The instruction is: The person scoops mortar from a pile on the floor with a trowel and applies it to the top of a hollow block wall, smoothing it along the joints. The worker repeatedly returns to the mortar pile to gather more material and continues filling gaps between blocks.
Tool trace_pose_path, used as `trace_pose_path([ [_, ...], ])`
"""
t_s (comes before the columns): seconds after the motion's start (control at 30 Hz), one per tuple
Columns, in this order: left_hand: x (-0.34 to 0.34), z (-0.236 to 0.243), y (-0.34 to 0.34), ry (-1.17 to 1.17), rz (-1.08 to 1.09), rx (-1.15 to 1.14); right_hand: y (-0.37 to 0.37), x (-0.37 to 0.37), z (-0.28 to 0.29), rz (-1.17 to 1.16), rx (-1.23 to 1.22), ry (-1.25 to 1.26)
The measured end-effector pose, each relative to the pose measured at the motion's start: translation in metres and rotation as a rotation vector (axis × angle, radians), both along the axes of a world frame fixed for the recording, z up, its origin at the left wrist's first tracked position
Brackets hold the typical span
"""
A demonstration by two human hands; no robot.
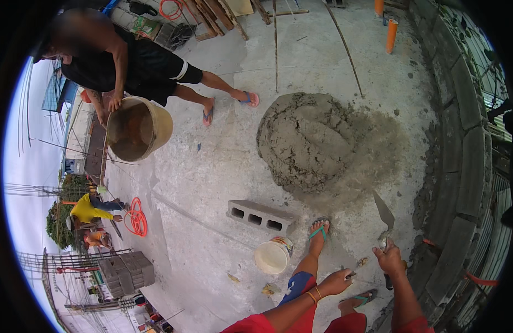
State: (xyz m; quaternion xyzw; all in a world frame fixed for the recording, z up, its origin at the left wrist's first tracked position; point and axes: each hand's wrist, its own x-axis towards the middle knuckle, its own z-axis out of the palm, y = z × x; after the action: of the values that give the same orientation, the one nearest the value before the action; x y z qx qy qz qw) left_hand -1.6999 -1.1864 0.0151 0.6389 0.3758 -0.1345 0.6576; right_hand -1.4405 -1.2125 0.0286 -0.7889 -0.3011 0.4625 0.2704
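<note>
My right hand (pixel 390 261) is closed round the handle of a pointed trowel (pixel 384 212). Its grey blade stretches away from me over the concrete floor, apart from the mortar heap. My left hand (pixel 335 282), with a thin band at the wrist, is beside it, fingers curled in. A small greyish bit shows at those fingertips, too small to name. Farther off lies a broad heap of wet grey mortar (pixel 306 141). A hollow concrete block (pixel 262 217) and a small white bucket (pixel 271 256) are on the floor to the left of my sandaled foot.
A low concrete block wall (pixel 460 158) runs along the right. At upper left a person (pixel 151 66) tilts a large bucket (pixel 156 129). Stacked blocks (pixel 126 273), an orange hose (pixel 136 216) and a person in yellow (pixel 89 209) are at left. Orange pipes (pixel 391 36) stand far right.
</note>
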Motion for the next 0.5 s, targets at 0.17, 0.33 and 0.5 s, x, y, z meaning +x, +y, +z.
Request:
trace_pose_path([
  [0.17, 0.03, -0.07, 0.036, -0.052, 0.164, -0.041, 0.153, 0.031, -0.107, 0.336, -0.119, -0.208],
  [0.33, 0.016, -0.122, 0.06, 0.017, 0.008, -0.201, 0.352, 0.082, -0.22, 0.386, -0.317, -0.498],
  [0.5, 0.013, -0.139, 0.089, 0.074, -0.024, -0.229, 0.4, -0.005, -0.346, 0.707, -0.49, -0.437],
])
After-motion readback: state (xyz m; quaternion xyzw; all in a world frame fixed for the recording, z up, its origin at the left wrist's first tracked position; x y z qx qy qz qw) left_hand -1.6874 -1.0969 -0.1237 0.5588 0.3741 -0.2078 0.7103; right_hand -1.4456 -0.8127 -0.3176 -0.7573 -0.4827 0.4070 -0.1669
